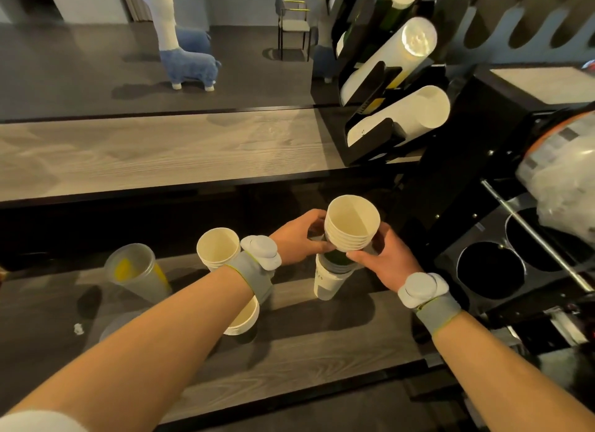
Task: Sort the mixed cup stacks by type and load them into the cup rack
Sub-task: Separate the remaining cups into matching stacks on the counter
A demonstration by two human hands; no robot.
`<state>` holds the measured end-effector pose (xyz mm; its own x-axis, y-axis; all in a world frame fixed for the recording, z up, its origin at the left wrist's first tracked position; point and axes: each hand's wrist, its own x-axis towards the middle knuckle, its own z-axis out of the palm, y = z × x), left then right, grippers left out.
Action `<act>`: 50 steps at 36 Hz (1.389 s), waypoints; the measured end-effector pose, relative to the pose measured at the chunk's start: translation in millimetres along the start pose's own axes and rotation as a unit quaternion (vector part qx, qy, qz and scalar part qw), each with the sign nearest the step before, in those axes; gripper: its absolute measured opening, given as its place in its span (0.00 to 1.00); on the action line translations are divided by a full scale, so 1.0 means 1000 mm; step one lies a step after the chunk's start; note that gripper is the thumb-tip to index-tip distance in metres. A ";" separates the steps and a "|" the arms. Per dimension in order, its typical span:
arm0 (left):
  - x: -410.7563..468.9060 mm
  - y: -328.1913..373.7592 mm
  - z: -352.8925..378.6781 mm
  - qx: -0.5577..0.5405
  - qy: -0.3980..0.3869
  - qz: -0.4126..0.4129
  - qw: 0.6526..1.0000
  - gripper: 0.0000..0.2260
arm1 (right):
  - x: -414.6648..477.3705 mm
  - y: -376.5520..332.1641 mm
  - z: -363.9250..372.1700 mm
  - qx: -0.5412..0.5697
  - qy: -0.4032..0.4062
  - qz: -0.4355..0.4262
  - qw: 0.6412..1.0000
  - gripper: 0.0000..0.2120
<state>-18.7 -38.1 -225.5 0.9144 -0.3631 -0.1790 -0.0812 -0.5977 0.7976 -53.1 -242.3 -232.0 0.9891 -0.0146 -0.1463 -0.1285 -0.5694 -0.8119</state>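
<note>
A tall mixed cup stack (pixel 328 280) stands on the lower wooden counter, white cups at the bottom, a dark green cup in the middle and several white paper cups (pixel 351 228) on top. My left hand (pixel 301 238) grips the top white cups from the left. My right hand (pixel 383 261) holds the stack from the right, at the join with the green cup. The black cup rack (pixel 370 109) leans at the upper right, with white cup stacks (pixel 405 116) lying in its slots.
Another white cup stack (pixel 219 248) stands left of my left wrist, a further one (pixel 244 319) shows under my forearm, and a clear plastic cup stack (pixel 138 272) is further left. A black unit with round holes (pixel 492 270) is at the right. A raised wooden shelf (pixel 161 151) runs behind.
</note>
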 end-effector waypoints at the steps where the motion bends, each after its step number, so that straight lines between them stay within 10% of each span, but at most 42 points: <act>1: -0.001 0.003 -0.005 -0.006 0.001 0.008 1.000 0.28 | 0.000 -0.005 -0.002 0.005 0.004 -0.004 1.000 0.40; 17: -0.029 0.056 -0.093 -0.169 0.029 0.094 0.981 0.35 | -0.013 -0.124 -0.033 0.046 0.080 -0.135 0.987 0.25; 26: -0.075 0.034 -0.121 -0.200 -0.002 0.039 0.979 0.40 | -0.022 -0.164 0.005 0.103 -0.006 -0.142 0.984 0.36; 31: -0.105 0.006 -0.129 -0.219 -0.011 0.008 0.976 0.42 | -0.032 -0.183 0.035 0.105 -0.060 -0.167 0.979 0.22; 45: -0.170 -0.047 -0.159 -0.167 0.018 -0.040 0.985 0.30 | -0.036 -0.223 0.091 0.313 -0.062 -0.102 0.942 0.28; 50: -0.182 -0.061 -0.169 -0.171 0.052 -0.022 0.984 0.34 | -0.041 -0.230 0.101 0.304 -0.130 -0.109 0.938 0.12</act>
<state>-113.0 185.2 -143.6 0.9510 -0.2567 -0.1723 0.0816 -0.3292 0.9407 -71.4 -27.7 -96.7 0.9562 0.2927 -0.0083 -0.0207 0.0391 -0.9990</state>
